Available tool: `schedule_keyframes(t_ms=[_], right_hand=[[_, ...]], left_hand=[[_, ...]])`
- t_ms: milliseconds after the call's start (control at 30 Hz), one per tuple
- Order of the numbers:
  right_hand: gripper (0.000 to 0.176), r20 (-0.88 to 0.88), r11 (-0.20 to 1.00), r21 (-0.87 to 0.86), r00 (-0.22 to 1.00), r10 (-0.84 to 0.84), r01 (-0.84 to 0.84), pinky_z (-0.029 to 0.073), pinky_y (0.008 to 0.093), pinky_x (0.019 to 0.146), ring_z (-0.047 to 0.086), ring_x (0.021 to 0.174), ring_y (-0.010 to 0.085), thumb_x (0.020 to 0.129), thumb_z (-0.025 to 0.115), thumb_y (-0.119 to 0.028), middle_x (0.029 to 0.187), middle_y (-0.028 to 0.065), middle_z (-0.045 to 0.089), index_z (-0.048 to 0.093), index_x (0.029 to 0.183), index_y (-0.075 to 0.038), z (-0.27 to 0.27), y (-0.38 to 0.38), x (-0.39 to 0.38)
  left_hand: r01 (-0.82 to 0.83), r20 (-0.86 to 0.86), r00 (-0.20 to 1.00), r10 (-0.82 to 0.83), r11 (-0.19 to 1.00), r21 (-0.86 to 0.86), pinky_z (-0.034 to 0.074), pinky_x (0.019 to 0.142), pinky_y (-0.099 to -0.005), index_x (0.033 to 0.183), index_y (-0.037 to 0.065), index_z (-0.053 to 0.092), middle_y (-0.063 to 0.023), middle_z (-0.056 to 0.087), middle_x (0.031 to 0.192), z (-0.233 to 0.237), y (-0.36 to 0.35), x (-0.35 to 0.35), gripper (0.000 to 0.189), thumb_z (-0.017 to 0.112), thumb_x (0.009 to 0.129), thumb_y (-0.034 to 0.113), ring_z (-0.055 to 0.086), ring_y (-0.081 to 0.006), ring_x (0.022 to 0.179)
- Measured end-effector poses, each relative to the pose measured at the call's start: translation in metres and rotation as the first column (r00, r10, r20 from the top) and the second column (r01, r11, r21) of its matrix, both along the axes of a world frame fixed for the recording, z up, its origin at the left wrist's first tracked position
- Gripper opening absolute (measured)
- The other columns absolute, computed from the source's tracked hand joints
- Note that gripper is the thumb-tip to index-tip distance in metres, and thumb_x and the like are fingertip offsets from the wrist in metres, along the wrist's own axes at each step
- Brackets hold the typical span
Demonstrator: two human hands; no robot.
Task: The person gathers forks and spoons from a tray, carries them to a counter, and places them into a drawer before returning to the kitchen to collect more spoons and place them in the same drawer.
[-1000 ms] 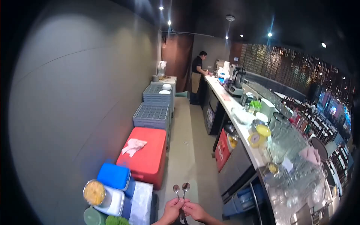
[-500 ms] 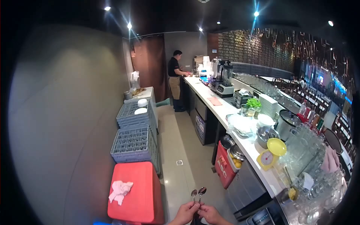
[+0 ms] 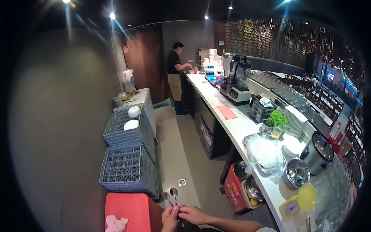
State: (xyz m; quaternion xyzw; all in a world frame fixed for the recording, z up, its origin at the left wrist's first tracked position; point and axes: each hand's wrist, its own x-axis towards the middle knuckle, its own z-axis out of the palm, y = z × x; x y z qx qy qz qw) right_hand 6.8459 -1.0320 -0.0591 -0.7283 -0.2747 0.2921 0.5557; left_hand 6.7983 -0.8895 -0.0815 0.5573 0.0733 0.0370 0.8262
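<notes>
Two metal spoons (image 3: 174, 192) point upward, bowls side by side, at the bottom middle of the head view. My left hand (image 3: 169, 219) is closed around their handles, thumb at the front. My right hand (image 3: 194, 215) pinches at the handles from the other side, its fingertips meeting the left hand. The lower ends of the handles are largely hidden by the fingers. Just left of my hands is a red box (image 3: 129, 205) with a pink cloth (image 3: 116, 224) on its top.
Stacked grey dish racks (image 3: 121, 164) with white bowls line the left wall. Along the right runs a white counter (image 3: 212, 98) with blenders (image 3: 241, 83), a steel bowl (image 3: 296, 173), a yellow scale (image 3: 291, 208) and glassware. A co-worker (image 3: 176, 77) stands at its far end. A floor drain (image 3: 182, 182) lies ahead.
The view has moved forward along the aisle, so racks and counter look nearer. My hands and the spoons have shifted left in view, still held together.
</notes>
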Motion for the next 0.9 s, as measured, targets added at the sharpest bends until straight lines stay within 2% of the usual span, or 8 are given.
schedule_keyframes(t_ms=[167, 267, 367, 467, 533, 600, 767, 900], right_hand=[[0.024, 0.098, 0.998, -0.066, 0.995, 0.02, -0.014, 0.046, 0.0291, 0.067, 0.056, 0.071, 0.012, 0.093, 0.052, -0.025, 0.077, 0.0046, 0.06, 0.061, 0.099, -0.004, -0.022, 0.004, 0.12], [0.027, 0.035, 0.985, -0.005, 0.985, -0.17, 0.17, 0.047, 0.0285, 0.073, 0.059, 0.078, 0.0121, 0.093, 0.052, -0.026, 0.086, 0.006, 0.063, 0.061, 0.109, -0.005, -0.029, -0.007, 0.187], [0.031, 0.108, 0.938, -0.035, 0.935, -0.339, 0.344, 0.048, 0.0288, 0.076, 0.061, 0.082, 0.0137, 0.093, 0.052, -0.025, 0.091, 0.0067, 0.065, 0.059, 0.115, -0.004, 0.01, -0.044, 0.246], [0.031, 0.184, 0.789, -0.024, 0.778, -0.6, 0.614, 0.05, 0.0293, 0.074, 0.062, 0.084, 0.0136, 0.093, 0.052, -0.023, 0.094, 0.0081, 0.065, 0.057, 0.115, -0.002, 0.025, -0.087, 0.279], [0.029, -0.056, 0.637, 0.103, 0.644, -0.763, 0.764, 0.05, 0.0276, 0.07, 0.062, 0.078, 0.0124, 0.091, 0.054, -0.02, 0.091, 0.0084, 0.065, 0.058, 0.112, 0.001, 0.006, -0.116, 0.299], [0.029, -0.151, 0.527, 0.091, 0.535, -0.831, 0.845, 0.05, 0.0262, 0.069, 0.061, 0.078, 0.0117, 0.091, 0.054, -0.019, 0.092, 0.0072, 0.064, 0.058, 0.112, 0.001, 0.0, -0.144, 0.318], [0.03, -0.258, 0.222, 0.134, 0.251, -0.933, 0.966, 0.05, 0.0232, 0.066, 0.062, 0.077, 0.0122, 0.092, 0.053, -0.017, 0.094, 0.0062, 0.063, 0.056, 0.117, -0.001, -0.01, -0.203, 0.387], [0.032, -0.366, 0.04, 0.211, 0.117, -0.923, 0.977, 0.051, 0.0251, 0.066, 0.063, 0.078, 0.0139, 0.092, 0.053, -0.017, 0.098, 0.0071, 0.062, 0.053, 0.12, -0.002, -0.007, -0.249, 0.47]], left_hand=[[0.018, -0.006, 1.0, -0.018, 0.999, 0.035, 0.051, 0.074, -0.0297, 0.097, -0.001, 0.06, -0.0123, 0.066, 0.091, -0.003, 0.021, 0.135, 0.025, 0.048, 0.096, 0.021, 0.064, -0.0176, 0.08], [0.047, -0.029, 0.998, -0.051, 0.989, -0.143, 0.052, 0.072, -0.0321, 0.096, 0.001, 0.055, -0.0131, 0.066, 0.09, 0.01, 0.023, 0.228, 0.024, 0.047, 0.096, 0.023, 0.065, -0.0215, 0.076], [0.209, -0.016, 0.977, -0.212, 0.971, -0.113, 0.053, 0.064, -0.0306, 0.096, 0.003, 0.052, -0.0106, 0.063, 0.083, 0.036, 0.013, 0.316, 0.022, 0.046, 0.097, 0.024, 0.063, -0.0205, 0.068], [0.402, -0.041, 0.914, -0.404, 0.914, -0.045, 0.051, 0.059, -0.0274, 0.097, 0.003, 0.053, -0.0084, 0.062, 0.079, 0.06, -0.007, 0.383, 0.021, 0.047, 0.097, 0.024, 0.061, -0.0165, 0.064], [0.494, -0.025, 0.869, -0.495, 0.869, -0.025, 0.046, 0.054, -0.0243, 0.097, 0.004, 0.054, -0.0063, 0.061, 0.077, 0.059, -0.026, 0.42, 0.02, 0.046, 0.097, 0.023, 0.057, -0.0123, 0.059], [0.632, -0.076, 0.774, -0.628, 0.774, 0.043, 0.043, 0.052, -0.0225, 0.097, 0.005, 0.055, -0.0055, 0.06, 0.075, 0.058, -0.048, 0.456, 0.02, 0.045, 0.097, 0.022, 0.054, -0.0109, 0.056], [0.663, -0.148, 0.72, -0.678, 0.735, -0.14, 0.033, 0.044, -0.0218, 0.096, 0.004, 0.055, -0.0033, 0.056, 0.069, 0.036, -0.108, 0.527, 0.02, 0.045, 0.097, 0.021, 0.043, -0.0076, 0.048], [0.666, -0.198, 0.717, -0.668, 0.741, -0.088, 0.032, 0.043, -0.0215, 0.097, 0.005, 0.055, -0.0027, 0.055, 0.068, 0.048, -0.133, 0.589, 0.02, 0.043, 0.098, 0.021, 0.042, -0.008, 0.047]])
